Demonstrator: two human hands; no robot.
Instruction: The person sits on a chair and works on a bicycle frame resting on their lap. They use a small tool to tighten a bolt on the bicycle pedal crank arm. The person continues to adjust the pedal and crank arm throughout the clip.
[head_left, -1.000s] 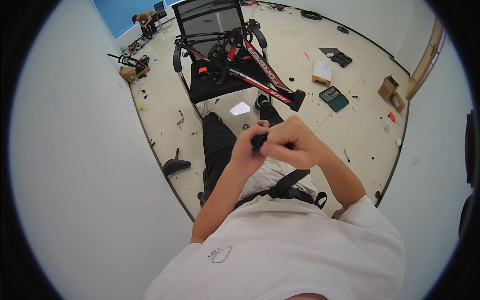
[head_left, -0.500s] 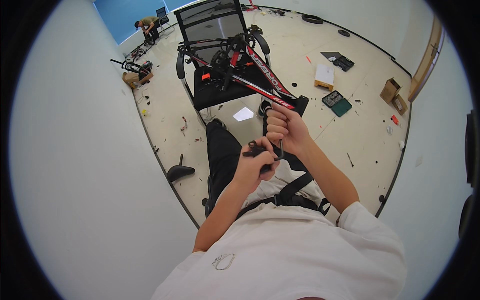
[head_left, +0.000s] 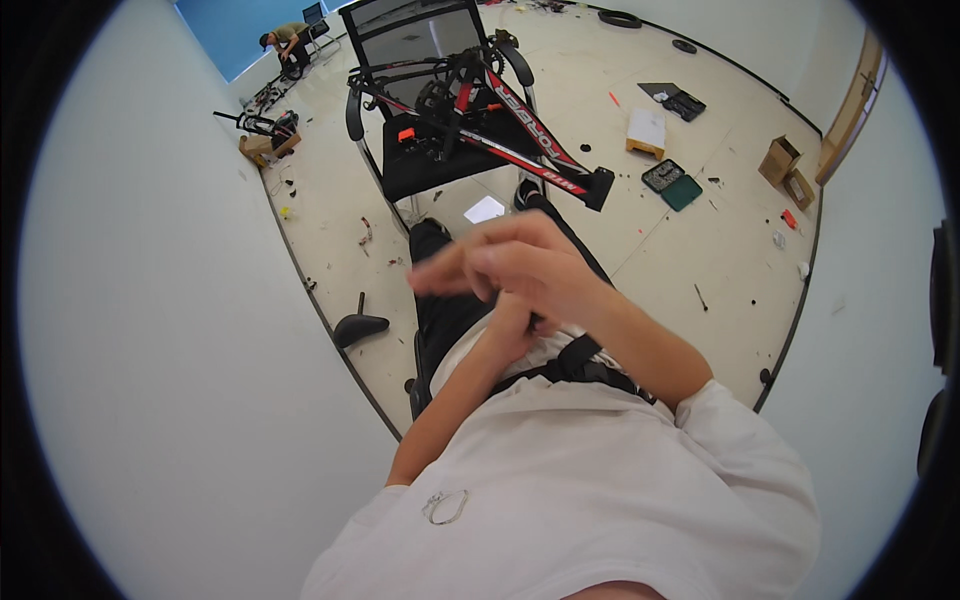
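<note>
My left hand is closed low in front of my lap, mostly behind my right hand. A bit of a small black part shows at its edge; its kind is hidden. Across and above it passes my right hand, smeared by motion, fingers stretched out to the left and nothing visible in them. The hex key is out of sight. Beyond the hands, a black and red bicycle frame lies across the black mesh chair, its head-tube end jutting past the seat toward the right.
A bicycle saddle lies on the floor at left. To the right are a green tool case, a white and yellow box, a cardboard box and scattered small parts. Another person bends over at the far left.
My right hand has left the hex key's earlier place, swung left across my left hand and straightened its fingers. The hex key no longer shows. My left hand has shifted slightly.
</note>
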